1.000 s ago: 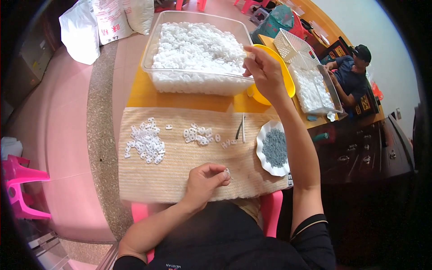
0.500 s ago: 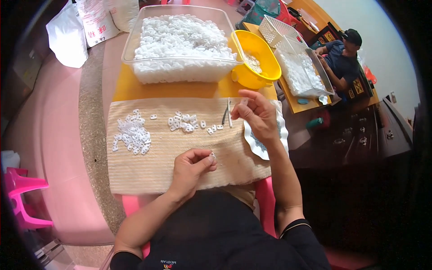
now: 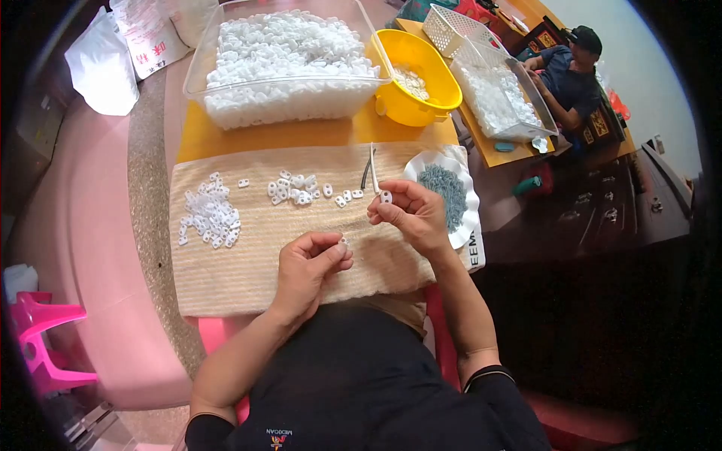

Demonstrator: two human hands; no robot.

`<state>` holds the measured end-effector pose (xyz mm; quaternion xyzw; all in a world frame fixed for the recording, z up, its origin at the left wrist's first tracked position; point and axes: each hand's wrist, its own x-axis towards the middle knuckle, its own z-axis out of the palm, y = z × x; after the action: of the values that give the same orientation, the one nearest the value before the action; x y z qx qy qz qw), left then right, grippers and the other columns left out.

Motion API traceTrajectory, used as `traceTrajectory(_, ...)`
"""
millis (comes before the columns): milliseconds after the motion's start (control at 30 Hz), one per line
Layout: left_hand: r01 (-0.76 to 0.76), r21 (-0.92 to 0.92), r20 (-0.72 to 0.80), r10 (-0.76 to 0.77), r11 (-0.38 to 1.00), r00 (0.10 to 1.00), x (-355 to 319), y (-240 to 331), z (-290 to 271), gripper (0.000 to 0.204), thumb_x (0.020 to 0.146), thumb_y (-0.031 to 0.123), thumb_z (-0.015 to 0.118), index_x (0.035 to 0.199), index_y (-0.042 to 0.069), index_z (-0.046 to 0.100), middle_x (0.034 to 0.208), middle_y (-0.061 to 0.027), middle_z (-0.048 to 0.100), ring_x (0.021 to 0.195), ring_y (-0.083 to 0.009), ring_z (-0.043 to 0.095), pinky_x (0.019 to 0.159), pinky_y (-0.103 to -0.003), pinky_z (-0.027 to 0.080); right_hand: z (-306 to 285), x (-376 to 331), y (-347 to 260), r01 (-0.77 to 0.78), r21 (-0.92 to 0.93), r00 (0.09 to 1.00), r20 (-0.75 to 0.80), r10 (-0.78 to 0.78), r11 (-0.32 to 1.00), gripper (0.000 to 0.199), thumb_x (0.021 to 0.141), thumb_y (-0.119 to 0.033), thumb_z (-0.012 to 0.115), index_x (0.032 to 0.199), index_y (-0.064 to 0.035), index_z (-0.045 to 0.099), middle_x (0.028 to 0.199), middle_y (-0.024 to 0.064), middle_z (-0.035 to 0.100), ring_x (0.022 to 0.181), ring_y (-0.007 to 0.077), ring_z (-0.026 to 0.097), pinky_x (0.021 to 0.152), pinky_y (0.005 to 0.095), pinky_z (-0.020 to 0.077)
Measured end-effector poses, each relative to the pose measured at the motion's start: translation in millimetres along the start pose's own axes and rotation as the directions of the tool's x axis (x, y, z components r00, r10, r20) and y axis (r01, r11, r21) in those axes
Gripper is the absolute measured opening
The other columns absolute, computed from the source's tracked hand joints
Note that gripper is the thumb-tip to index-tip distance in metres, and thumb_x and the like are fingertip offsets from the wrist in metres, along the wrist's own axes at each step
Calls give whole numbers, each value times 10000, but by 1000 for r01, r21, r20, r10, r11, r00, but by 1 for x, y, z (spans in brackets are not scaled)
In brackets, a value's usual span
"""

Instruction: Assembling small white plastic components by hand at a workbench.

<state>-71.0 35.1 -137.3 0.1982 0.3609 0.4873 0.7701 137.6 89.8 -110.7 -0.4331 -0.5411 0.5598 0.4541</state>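
Observation:
My right hand (image 3: 415, 218) pinches a small white two-holed plastic piece (image 3: 386, 197) between thumb and fingertips, above the towel's right half. Lower and to the left, my left hand (image 3: 310, 272) is closed in a pinch, and a similar white piece (image 3: 344, 241) peeks out at its fingertips. Both hands hover over a beige striped towel (image 3: 248, 278). Beyond them lie a small cluster of white pieces (image 3: 303, 188) and a larger pile (image 3: 210, 213) at the left. A thin white stick (image 3: 374, 161) and a dark one (image 3: 365, 179) lie near my right fingers.
A white wavy-rimmed dish (image 3: 471, 197) holds small grey-blue pieces. Behind the towel stand a clear tub (image 3: 286, 105) heaped with white pieces and a yellow basin (image 3: 429, 113). Another person (image 3: 565, 75) sits at a side table by another clear bin (image 3: 538, 101). A pink stool (image 3: 53, 316) stands left.
My right hand has come down and left from over the dish, with the white piece now plainly visible in it. The left hand keeps its pinch. The whole view has shifted slightly.

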Motion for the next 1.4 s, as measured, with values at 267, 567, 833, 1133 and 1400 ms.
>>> traceTrajectory(267, 4, -1, 2, -4, 1000, 1000, 0, 0, 0, 159, 872, 8, 633, 1021, -38, 603, 901, -92, 643, 800, -153, 651, 743, -280, 572, 5, -10, 8, -66, 61, 998, -19, 67, 996, 284, 866, -1, 651, 1131, 47, 562, 880, 139, 675, 778, 170, 662, 717, 284, 551)
traceTrajectory(567, 7, 32, -27, -7, 999, 1000, 0, -1, 0, 147, 864, 17, 645, 1004, -6, 607, 882, -91, 646, 803, -159, 644, 736, -287, 564, 4, -16, 16, 8, -22, 999, -49, -9, 1000, 196, 921, -151, 623, 918, 43, 650, 771, 67, 636, 686, 134, 625, 703, 304, 564)
traceTrajectory(833, 18, 12, -32, -17, 1000, 999, 0, 0, 1, 146, 865, 15, 643, 1004, -9, 607, 891, -84, 644, 810, -160, 648, 740, -285, 569, 16, -22, 8, -45, -25, 998, -48, 44, 999, 269, 919, -50, 596, 1170, 47, 585, 823, 79, 644, 747, 133, 631, 722, 267, 535)
traceTrajectory(1133, 15, 9, -16, -15, 1000, 1000, 0, -1, -1, 143, 865, 13, 643, 1002, -4, 610, 904, -83, 640, 816, -165, 654, 741, -283, 571, 16, -28, 12, -42, -218, 995, 84, 61, 975, 310, 897, -50, 629, 1193, 34, 588, 921, 53, 639, 822, 99, 602, 754, 224, 489)
traceTrajectory(1400, 1, 0, -5, -1, 1000, 1000, 1, -1, -1, 150, 865, 15, 644, 1008, -10, 609, 908, -90, 645, 806, -157, 650, 735, -275, 571, 24, -31, 3, -116, -177, 986, 100, 135, 977, 317, 877, -65, 663, 1176, 19, 601, 924, 23, 627, 837, 64, 566, 738, 207, 465)
